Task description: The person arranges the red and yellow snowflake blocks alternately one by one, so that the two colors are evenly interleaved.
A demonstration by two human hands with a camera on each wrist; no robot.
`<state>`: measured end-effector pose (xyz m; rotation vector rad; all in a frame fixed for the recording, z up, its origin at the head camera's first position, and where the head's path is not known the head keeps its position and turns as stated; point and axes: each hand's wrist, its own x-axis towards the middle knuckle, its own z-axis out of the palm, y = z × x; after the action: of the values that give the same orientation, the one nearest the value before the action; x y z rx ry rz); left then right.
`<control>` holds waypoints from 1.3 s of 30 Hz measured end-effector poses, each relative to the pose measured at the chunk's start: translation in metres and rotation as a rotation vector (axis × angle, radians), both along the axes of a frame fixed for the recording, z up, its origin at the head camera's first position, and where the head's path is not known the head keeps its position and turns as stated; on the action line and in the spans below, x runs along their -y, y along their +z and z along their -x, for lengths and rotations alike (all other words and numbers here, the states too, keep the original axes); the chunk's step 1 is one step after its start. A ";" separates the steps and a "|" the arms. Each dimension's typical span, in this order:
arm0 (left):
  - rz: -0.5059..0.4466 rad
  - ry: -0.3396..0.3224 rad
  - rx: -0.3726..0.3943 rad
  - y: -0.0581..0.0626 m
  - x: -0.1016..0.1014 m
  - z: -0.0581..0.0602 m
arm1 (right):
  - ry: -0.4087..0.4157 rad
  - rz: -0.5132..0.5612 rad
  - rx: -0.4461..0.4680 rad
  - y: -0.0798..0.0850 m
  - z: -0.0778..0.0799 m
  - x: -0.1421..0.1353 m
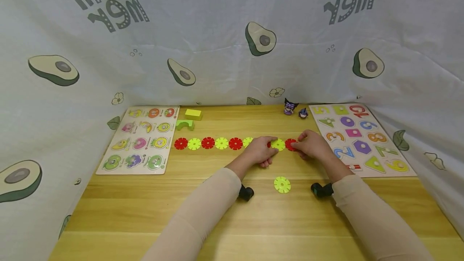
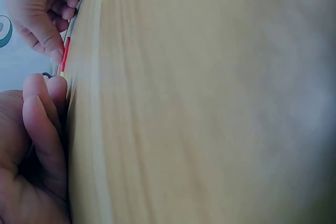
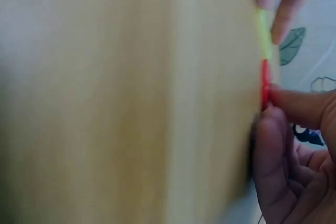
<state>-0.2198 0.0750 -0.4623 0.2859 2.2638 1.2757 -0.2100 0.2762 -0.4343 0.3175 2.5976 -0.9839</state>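
Note:
A row of toothed plastic discs, red and yellow by turns, runs across the table; its left end is a red disc (image 1: pixel 181 143). My left hand (image 1: pixel 258 151) holds a yellow disc (image 1: pixel 278 144) near the right end, thumb and index finger at its edges, and covers part of the row. Just right of it, my right hand (image 1: pixel 312 146) pinches the edge of the last red disc (image 1: pixel 290 144), which meets the yellow one; the right wrist view shows the thumb on this red disc (image 3: pixel 265 85). A loose yellow disc (image 1: pixel 282 185) lies nearer me.
On the left lies a fruit puzzle board (image 1: pixel 164 164), with a yellow block (image 1: pixel 193 114) and a green arch block (image 1: pixel 185 125) beside it. A number puzzle board (image 1: pixel 366 152) lies right. Two small figurines (image 1: pixel 289 107) stand at the back before an avocado-print cloth (image 1: pixel 217 23).

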 end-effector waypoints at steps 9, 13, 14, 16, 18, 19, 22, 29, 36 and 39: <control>0.005 -0.010 -0.022 -0.001 0.000 -0.001 | 0.039 -0.003 -0.099 -0.003 -0.013 -0.001; 0.001 -0.029 -0.026 -0.001 -0.001 -0.001 | 0.101 0.035 -0.150 -0.002 -0.037 0.004; 0.003 -0.036 -0.025 0.000 -0.002 -0.001 | 0.119 0.049 -0.152 -0.003 -0.045 0.006; 0.010 -0.051 -0.024 0.002 -0.005 -0.001 | 0.162 0.085 -0.144 -0.004 -0.060 0.011; 0.012 -0.075 -0.027 0.004 -0.010 -0.001 | 0.220 0.113 -0.129 -0.005 -0.075 0.017; 0.007 -0.087 -0.029 0.006 -0.013 -0.001 | 0.252 0.116 -0.131 -0.006 -0.081 0.019; -0.009 -0.115 -0.032 0.009 -0.022 0.000 | 0.352 0.109 -0.144 -0.008 -0.096 0.027; 0.043 -0.098 -0.025 0.010 -0.035 0.001 | 0.441 0.036 -0.191 -0.010 -0.106 0.036; 0.070 -0.082 -0.021 0.008 -0.041 0.002 | 0.412 0.010 -0.199 -0.008 -0.105 0.037; 0.082 -0.073 -0.021 0.007 -0.043 0.002 | 0.412 0.036 -0.190 -0.006 -0.105 0.034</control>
<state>-0.2219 0.1178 -0.4552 0.3506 2.2951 1.1454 -0.1050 0.2426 -0.4404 -0.3250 2.6499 -0.9440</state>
